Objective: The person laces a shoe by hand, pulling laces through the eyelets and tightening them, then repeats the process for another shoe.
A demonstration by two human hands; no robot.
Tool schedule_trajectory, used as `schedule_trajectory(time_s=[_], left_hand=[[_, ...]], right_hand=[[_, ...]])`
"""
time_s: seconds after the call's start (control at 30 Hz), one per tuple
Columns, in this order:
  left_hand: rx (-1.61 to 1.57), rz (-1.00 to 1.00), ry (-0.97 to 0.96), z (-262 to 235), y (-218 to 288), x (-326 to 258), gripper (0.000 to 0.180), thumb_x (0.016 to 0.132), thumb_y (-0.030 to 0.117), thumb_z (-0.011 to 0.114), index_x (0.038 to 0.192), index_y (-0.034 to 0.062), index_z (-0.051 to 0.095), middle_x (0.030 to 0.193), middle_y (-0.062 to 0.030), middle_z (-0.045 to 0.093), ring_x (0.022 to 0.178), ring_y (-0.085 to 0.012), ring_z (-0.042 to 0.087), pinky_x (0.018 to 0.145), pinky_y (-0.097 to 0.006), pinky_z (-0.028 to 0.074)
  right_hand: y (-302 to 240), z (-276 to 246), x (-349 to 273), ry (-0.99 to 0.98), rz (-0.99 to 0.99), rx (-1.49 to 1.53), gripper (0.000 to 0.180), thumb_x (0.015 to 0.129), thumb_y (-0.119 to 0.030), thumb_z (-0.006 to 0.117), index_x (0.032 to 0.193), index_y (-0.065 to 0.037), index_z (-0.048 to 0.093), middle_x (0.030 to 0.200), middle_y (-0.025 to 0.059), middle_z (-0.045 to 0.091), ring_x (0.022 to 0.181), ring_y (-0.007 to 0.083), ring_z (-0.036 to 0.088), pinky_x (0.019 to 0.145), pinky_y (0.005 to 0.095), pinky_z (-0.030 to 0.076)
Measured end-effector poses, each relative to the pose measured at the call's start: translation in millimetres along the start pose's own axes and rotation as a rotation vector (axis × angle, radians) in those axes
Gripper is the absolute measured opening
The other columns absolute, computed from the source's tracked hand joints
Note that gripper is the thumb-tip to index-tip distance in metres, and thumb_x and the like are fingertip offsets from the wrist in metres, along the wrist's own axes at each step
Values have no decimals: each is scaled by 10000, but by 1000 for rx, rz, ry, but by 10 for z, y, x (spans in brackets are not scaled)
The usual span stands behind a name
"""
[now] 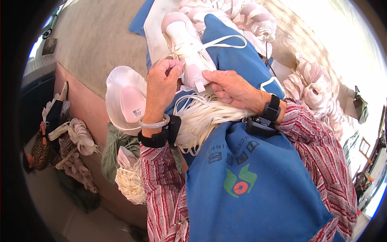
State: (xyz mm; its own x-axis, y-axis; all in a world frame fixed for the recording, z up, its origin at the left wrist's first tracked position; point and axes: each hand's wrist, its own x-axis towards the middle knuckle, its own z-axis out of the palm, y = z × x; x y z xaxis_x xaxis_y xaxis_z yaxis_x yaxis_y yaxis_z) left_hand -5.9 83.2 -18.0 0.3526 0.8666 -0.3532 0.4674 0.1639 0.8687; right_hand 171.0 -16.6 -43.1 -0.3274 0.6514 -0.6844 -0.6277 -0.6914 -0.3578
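**Lacing a white shoe on the lap**

The white shoe (186,48) lay sole-down on the blue apron (250,177) across the person's lap, toe pointing away. The left hand (161,86) had its thumb and forefinger pinched together on a white lace (219,40) at the shoe's side, near the eyelets. The right hand (231,88) rested against the shoe's heel end, fingers curled close together and steadying it; whether they gripped a lace could not be told. A loop of lace swung out over the apron, so the threading looked partly done, with the upper eyelets seemingly left to go. A bundle of loose laces (201,121) lay between the wrists. To the left, a white hat (125,99) sat on the ledge, and more shoes (314,86) were piled to the right, apparently awaiting the same work.
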Motion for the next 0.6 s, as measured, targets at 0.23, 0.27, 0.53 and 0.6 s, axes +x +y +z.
schedule_trajectory(time_s=[0.23,0.27,0.53,0.6], left_hand=[[86,225,12,44,-71,41,99,873,63,641,888,-31,667,799,-69,640,634,-124,584,578,-267,462],[86,225,13,50,-88,26,99,873,63,641,888,-31,667,799,-69,640,634,-124,584,578,-267,462],[237,415,109,154,-22,-20,106,835,-15,630,938,-3,609,770,-112,639,645,-179,615,593,-302,483],[209,375,89,134,6,0,97,833,-9,635,923,-2,600,762,-112,639,640,-175,615,591,-299,485]], right_hand=[[25,-1,8,15,-31,-32,283,952,-329,614,941,-47,617,626,-92,410,474,11,290,388,196,220],[26,-1,11,12,-30,-27,286,951,-332,615,939,-47,616,625,-92,410,472,12,289,387,198,219],[32,2,20,15,-38,-39,291,954,-338,610,938,-49,628,619,-91,408,469,21,283,390,204,211],[29,15,2,20,-43,-32,290,955,-337,608,943,-48,632,618,-91,408,472,22,284,391,203,212]])
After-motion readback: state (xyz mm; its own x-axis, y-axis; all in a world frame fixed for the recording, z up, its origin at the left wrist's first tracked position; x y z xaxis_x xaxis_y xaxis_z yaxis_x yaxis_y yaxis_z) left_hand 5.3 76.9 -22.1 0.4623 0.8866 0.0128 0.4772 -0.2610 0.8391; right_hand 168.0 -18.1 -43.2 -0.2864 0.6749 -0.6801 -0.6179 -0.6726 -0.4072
